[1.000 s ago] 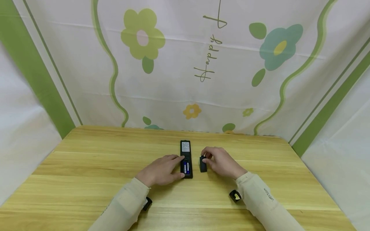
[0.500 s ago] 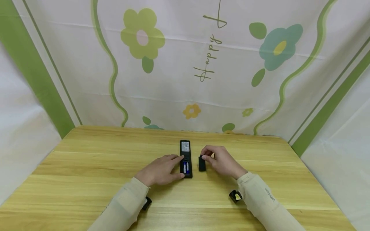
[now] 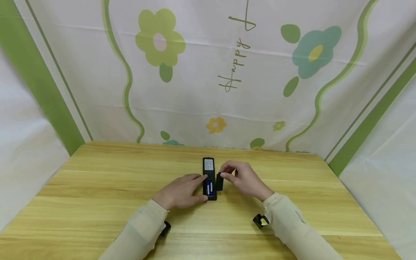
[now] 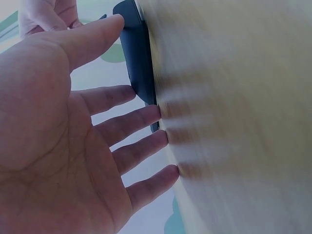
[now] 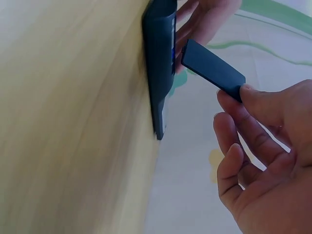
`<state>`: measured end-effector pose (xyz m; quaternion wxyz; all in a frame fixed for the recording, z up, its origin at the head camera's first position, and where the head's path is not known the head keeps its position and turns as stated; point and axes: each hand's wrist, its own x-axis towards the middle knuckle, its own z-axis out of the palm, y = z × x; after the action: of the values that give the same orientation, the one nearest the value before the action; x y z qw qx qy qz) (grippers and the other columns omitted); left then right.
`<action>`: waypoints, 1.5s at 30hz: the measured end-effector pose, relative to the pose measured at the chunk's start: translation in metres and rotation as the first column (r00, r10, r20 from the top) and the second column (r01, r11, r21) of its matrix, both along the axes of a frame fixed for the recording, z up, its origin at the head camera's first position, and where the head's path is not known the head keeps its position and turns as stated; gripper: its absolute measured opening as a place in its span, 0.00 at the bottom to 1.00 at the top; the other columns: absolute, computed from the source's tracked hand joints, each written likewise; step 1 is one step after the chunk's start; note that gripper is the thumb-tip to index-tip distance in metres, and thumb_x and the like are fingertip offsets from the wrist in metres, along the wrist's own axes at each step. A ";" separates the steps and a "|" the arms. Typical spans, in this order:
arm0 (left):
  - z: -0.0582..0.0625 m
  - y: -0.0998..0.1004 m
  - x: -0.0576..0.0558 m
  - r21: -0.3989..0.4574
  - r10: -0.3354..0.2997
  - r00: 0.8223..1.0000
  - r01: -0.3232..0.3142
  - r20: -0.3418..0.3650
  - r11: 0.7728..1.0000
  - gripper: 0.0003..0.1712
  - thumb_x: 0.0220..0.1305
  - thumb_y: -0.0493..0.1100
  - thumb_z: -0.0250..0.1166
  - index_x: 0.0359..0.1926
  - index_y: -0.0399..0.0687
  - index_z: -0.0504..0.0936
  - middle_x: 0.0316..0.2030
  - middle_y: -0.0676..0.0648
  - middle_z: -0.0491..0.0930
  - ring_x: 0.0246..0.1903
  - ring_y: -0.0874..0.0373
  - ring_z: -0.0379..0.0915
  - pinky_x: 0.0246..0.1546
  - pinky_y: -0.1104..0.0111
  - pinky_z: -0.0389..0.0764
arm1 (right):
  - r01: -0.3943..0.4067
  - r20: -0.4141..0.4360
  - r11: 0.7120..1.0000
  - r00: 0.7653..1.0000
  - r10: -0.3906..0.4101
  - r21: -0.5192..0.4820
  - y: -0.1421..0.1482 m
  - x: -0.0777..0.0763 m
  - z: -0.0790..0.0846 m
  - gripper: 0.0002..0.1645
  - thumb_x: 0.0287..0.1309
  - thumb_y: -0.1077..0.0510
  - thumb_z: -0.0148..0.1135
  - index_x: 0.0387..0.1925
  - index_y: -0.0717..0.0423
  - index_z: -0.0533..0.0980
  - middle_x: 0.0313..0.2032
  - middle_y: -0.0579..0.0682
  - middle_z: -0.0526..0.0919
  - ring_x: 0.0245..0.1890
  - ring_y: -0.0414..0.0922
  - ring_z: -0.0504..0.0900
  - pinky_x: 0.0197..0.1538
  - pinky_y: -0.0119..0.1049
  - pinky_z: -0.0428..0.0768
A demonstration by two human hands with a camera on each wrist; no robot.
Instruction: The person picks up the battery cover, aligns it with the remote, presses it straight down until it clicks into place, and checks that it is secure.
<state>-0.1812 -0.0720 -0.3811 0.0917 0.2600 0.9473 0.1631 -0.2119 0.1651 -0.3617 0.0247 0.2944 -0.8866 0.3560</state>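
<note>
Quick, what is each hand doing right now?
Left hand: open, straight fingers resting against the remote.
Right hand: pinching the battery cover, lifted beside the remote.

We are seeing a smooth, faintly glossy wooden worktop (image 3: 97, 187), a matt black plastic remote (image 3: 209, 169), its matt plastic battery cover (image 5: 212, 69), and a soft printed cloth backdrop (image 3: 195, 90).
</note>
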 end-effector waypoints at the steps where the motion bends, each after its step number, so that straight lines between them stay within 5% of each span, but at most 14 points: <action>1: 0.000 0.000 0.000 0.000 0.001 1.000 -0.001 -0.001 1.000 0.42 0.62 0.65 0.56 0.71 0.53 0.58 0.66 0.44 0.62 0.64 0.46 0.58 0.62 0.51 0.61 | -0.001 -0.002 1.000 1.000 0.001 -0.001 -0.002 0.000 0.001 0.04 0.60 0.57 0.61 0.36 0.44 0.79 0.31 0.38 0.81 0.29 0.37 0.76 0.29 0.32 0.73; 15: 0.001 -0.002 -0.001 0.004 -0.019 0.999 0.019 -0.027 1.000 0.43 0.60 0.63 0.60 0.70 0.51 0.60 0.64 0.43 0.64 0.63 0.46 0.60 0.62 0.52 0.63 | -0.051 0.022 0.999 0.998 0.051 0.005 -0.021 -0.001 -0.003 0.03 0.60 0.59 0.61 0.36 0.51 0.79 0.29 0.42 0.81 0.28 0.37 0.75 0.28 0.32 0.74; 45: 0.000 0.000 0.000 -0.005 -0.013 1.000 0.013 -0.021 1.000 0.42 0.60 0.63 0.59 0.70 0.50 0.60 0.64 0.44 0.64 0.64 0.46 0.59 0.62 0.52 0.62 | -0.013 0.080 0.999 0.997 0.011 0.029 -0.027 0.001 -0.012 0.03 0.60 0.58 0.61 0.36 0.48 0.79 0.29 0.40 0.81 0.29 0.36 0.76 0.31 0.34 0.76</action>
<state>-0.1815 -0.0723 -0.3812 0.0834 0.2678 0.9469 0.1574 -0.2114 0.1377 -0.3741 -0.0173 0.2855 -0.8903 0.3544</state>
